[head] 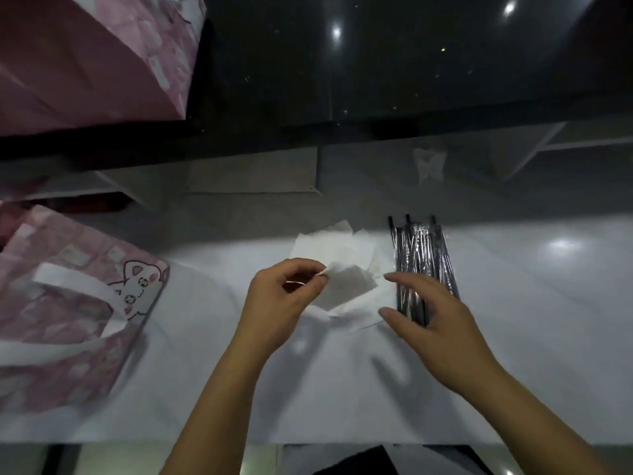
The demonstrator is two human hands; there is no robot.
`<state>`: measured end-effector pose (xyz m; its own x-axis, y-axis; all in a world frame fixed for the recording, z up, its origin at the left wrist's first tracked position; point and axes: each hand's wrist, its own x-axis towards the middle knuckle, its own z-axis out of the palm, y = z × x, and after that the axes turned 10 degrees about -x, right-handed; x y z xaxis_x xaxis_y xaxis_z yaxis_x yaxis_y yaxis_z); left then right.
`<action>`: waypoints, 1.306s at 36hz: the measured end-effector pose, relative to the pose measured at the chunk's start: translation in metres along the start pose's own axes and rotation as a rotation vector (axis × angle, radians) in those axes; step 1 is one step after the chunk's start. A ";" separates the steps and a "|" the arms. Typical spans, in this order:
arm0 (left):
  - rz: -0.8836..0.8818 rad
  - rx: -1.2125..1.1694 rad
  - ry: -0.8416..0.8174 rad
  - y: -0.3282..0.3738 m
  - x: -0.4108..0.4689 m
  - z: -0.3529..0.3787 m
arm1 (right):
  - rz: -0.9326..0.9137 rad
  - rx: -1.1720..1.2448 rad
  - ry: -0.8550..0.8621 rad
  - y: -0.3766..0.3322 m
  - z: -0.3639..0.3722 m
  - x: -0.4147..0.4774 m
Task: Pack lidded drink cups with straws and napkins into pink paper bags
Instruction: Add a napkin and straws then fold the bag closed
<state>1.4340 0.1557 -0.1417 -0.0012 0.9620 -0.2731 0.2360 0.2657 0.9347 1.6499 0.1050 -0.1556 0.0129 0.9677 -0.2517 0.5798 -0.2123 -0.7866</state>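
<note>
A loose pile of white napkins (334, 250) lies on the white table (513, 337) at centre. My left hand (277, 303) pinches one napkin (349, 286) by its corner, lifting it off the pile. My right hand (431, 320) hovers just right of it with fingers spread, partly over a bundle of black wrapped straws (423, 255) lying next to the napkins. A pink paper bag (68, 303) with a white cat drawing and white handles stands open at the left. No drink cup is in view.
A second pink bag (85, 56) sits on the dark upper counter (376, 63) at top left. A grey shelf ledge (253, 180) runs behind the table. The table's near edge is at the bottom.
</note>
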 end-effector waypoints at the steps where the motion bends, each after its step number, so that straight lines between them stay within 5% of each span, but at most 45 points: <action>1: -0.002 -0.043 0.015 0.005 -0.008 0.003 | 0.005 0.034 -0.019 -0.001 -0.003 0.003; 9: -0.081 -0.353 0.122 0.026 -0.059 0.033 | -0.028 0.495 0.010 -0.008 -0.031 0.004; 21: -0.115 -0.422 0.206 0.047 -0.078 0.077 | -0.127 0.508 -0.068 0.018 -0.069 0.003; 33: -0.129 -0.474 0.361 0.060 -0.071 0.095 | -0.140 0.500 0.030 0.026 -0.093 0.021; 42: -0.167 -0.426 0.344 0.056 -0.065 0.095 | -0.365 0.433 -0.492 0.035 -0.120 0.030; 47: -0.151 -0.429 0.232 0.055 -0.066 0.096 | -0.310 0.492 -0.524 0.037 -0.119 0.033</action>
<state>1.5400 0.1008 -0.0945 -0.2317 0.8868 -0.4000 -0.2033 0.3580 0.9113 1.7685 0.1451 -0.1259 -0.5479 0.8283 -0.1170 0.0646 -0.0975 -0.9931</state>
